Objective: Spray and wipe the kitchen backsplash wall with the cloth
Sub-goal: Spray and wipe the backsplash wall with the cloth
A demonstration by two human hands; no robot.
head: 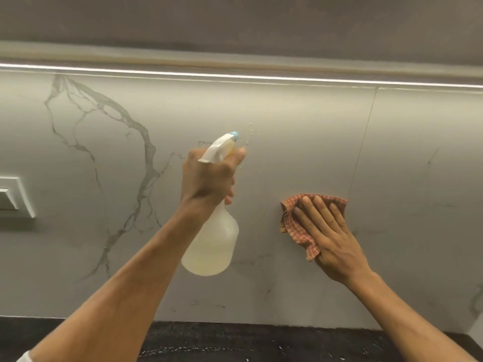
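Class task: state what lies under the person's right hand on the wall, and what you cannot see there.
Under the right hand lies a checked orange cloth, pressed flat against the marble backsplash. The wall patch behind the cloth is covered, so its wetness or dirt cannot be seen.

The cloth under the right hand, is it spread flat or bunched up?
Bunched up. The cloth lies crumpled against the wall, with folds and ragged edges sticking out beside the flat right hand.

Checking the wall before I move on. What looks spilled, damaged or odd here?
Only spray droplets on the backsplash, just beyond the spray bottle nozzle, above the cloth. Nothing looks damaged or askew.
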